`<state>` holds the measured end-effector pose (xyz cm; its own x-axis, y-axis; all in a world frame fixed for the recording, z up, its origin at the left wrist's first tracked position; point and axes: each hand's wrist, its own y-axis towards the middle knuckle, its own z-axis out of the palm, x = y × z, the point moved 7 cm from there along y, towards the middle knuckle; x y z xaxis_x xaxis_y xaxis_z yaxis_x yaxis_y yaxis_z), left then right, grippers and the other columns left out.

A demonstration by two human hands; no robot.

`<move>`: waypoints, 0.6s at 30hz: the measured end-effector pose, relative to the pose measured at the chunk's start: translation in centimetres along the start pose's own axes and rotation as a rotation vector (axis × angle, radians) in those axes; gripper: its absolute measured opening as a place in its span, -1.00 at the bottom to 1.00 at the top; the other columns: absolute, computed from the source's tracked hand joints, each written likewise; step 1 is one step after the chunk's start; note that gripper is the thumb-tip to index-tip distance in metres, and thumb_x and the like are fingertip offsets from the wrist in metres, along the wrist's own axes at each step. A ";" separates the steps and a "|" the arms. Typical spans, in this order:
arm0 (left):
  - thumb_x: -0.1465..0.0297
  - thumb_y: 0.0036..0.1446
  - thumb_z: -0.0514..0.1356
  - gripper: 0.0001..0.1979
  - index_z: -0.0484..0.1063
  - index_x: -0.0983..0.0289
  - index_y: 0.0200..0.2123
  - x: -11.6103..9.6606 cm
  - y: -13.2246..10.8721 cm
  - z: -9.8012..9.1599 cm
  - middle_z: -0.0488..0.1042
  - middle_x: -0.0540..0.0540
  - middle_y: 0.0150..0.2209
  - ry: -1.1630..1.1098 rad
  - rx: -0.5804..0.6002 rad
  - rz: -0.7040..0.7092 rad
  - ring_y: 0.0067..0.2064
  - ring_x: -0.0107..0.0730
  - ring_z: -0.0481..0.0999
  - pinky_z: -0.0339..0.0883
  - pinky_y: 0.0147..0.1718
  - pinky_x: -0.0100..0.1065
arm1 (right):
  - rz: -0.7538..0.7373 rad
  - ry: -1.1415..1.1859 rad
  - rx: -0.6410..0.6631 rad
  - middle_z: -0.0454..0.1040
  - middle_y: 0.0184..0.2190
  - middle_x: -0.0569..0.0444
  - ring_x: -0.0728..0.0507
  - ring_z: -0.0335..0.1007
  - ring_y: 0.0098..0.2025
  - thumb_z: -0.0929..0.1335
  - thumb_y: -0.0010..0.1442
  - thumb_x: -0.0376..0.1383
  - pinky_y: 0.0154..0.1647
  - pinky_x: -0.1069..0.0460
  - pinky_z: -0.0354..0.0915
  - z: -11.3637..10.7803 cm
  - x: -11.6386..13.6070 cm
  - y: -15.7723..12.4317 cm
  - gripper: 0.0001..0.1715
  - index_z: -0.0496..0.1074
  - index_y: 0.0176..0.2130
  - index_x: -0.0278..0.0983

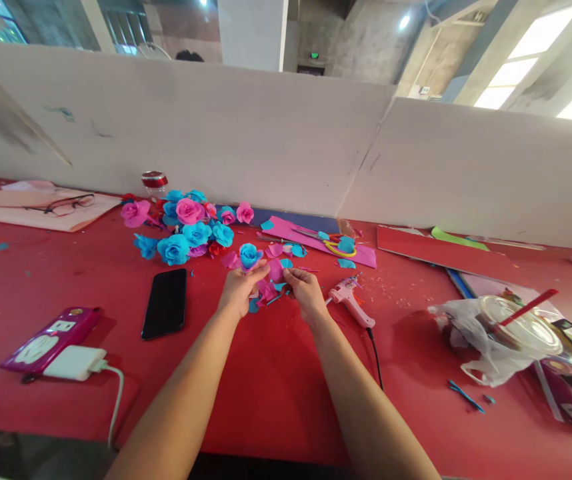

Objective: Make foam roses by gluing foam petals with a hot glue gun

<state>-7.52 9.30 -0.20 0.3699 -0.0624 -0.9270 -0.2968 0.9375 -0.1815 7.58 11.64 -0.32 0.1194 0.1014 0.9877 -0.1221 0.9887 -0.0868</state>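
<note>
Over the middle of the red table, my left hand (236, 291) is closed around the base of a blue paper flower (250, 255), whose bloom stands upright above the thumb. Close beside it, my right hand (305, 291) pinches the edge of a pink paper petal (275, 270). Loose pink and blue paper petals (267, 291) lie beneath and between both hands. Just right of my right hand is a pink hot glue gun (350, 301), its black cord trailing toward me. A bunch of finished blue and pink paper flowers (191, 227) lies beyond my left hand.
Scissors with yellow handles (340, 249) rest on a pink paper strip (366, 256). A black phone (165, 304) and a purple power strip (51, 343) with a white charger (77, 363) lie left. At right stands a bagged cup (521, 327) with a red straw. A white partition (216, 133) borders the back.
</note>
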 end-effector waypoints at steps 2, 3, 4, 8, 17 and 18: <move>0.34 -0.39 0.44 -0.63 0.57 0.35 -0.40 0.1 -0.2 0.5 0.30 -0.10 -0.70 0.006 0.015 -0.001 -0.71 -0.72 -0.06 -0.23 -0.68 -0.46 | 0.022 0.021 0.006 0.48 -0.56 0.08 0.02 0.27 -0.64 0.40 -0.09 0.06 -0.65 0.11 -0.02 0.1 -0.2 0.0 -0.54 0.44 -0.47 -0.29; 0.36 -0.40 0.44 -0.65 0.56 0.35 -0.42 0.1 -0.2 0.5 0.27 -0.11 -0.71 0.005 0.011 0.010 -0.71 -0.71 -0.04 -0.23 -0.68 -0.46 | 0.034 0.040 -0.010 0.47 -0.56 0.09 0.02 0.27 -0.64 0.38 -0.07 0.09 -0.65 0.11 -0.03 -0.1 -0.2 0.0 -0.51 0.44 -0.44 -0.29; 0.37 -0.41 0.44 -0.66 0.55 0.35 -0.45 0.0 -0.1 0.4 0.28 -0.11 -0.70 0.000 0.005 0.020 -0.71 -0.72 -0.03 -0.22 -0.68 -0.47 | 0.046 0.064 -0.030 0.47 -0.54 0.09 0.03 0.27 -0.65 0.36 -0.03 0.12 -0.66 0.12 -0.04 -0.3 -0.2 0.0 -0.48 0.44 -0.40 -0.29; 0.38 -0.41 0.44 -0.67 0.54 0.35 -0.45 -0.2 0.1 0.3 0.32 -0.08 -0.65 -0.003 0.037 0.021 -0.69 -0.73 -0.01 -0.23 -0.69 -0.48 | 0.082 0.125 0.019 0.47 -0.47 0.11 0.03 0.31 -0.61 0.38 -0.04 0.10 -0.67 0.12 -0.06 0.0 0.0 -0.2 -0.45 0.47 -0.25 -0.27; 0.37 -0.42 0.44 -0.66 0.56 0.37 -0.45 -0.9 -0.2 0.2 0.34 -0.05 -0.64 0.012 0.071 0.001 -0.70 -0.75 -0.02 -0.24 -0.69 -0.47 | -0.005 0.113 -0.005 0.32 -0.69 0.22 0.05 0.19 -0.64 0.48 -0.16 -0.10 -0.60 0.11 0.01 -0.2 0.8 -0.4 -0.66 0.43 -0.48 -0.30; 0.35 -0.40 0.43 -0.67 0.56 0.37 -0.46 -1.0 -0.2 0.0 0.34 -0.05 -0.64 -0.005 0.040 0.012 -0.70 -0.76 -0.04 -0.25 -0.70 -0.47 | -0.011 0.114 -0.018 0.32 -0.69 0.22 0.05 0.19 -0.64 0.47 -0.15 -0.09 -0.60 0.11 0.00 -0.3 0.9 -0.4 -0.66 0.43 -0.47 -0.30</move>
<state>-7.89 9.20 0.78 0.3710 -0.0495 -0.9273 -0.2655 0.9512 -0.1571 8.08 11.41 0.56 0.2325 0.1014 0.9673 -0.1022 0.9916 -0.0794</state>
